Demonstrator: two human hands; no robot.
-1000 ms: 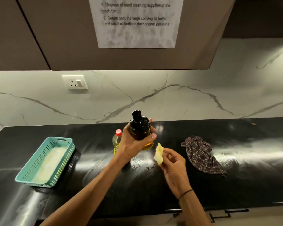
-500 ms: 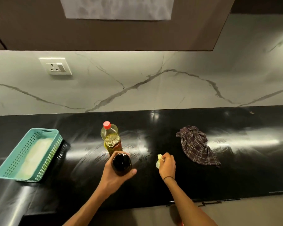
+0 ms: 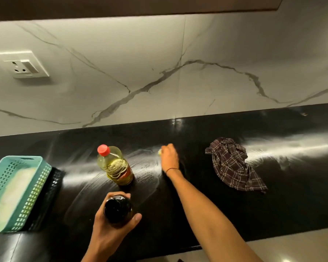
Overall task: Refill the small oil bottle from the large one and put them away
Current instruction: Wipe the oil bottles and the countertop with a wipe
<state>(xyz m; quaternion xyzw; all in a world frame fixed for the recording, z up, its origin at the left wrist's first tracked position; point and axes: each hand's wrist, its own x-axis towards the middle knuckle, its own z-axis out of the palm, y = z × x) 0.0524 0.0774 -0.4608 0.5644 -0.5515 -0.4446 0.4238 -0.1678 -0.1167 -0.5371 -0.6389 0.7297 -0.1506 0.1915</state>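
Observation:
My left hand (image 3: 110,230) grips the small dark oil bottle (image 3: 117,208), seen from above, low over the front of the black counter (image 3: 216,205). Behind it stands the large clear oil bottle (image 3: 115,165) with a red cap, upright and full of yellow oil. My right hand (image 3: 169,157) is stretched out to the right of the large bottle and holds a small yellowish wipe (image 3: 159,152) against the counter; most of the wipe is hidden by the fingers.
A teal perforated basket (image 3: 40,188) with a pale lining sits at the left. A crumpled checked cloth (image 3: 233,165) lies at the right. The counter shows smeared streaks. A marble backsplash with a wall socket (image 3: 20,66) rises behind.
The left hand has lowered the small bottle from chest height toward the counter front. The right hand has carried the wipe down and then farther back along the counter. The camera tilted down.

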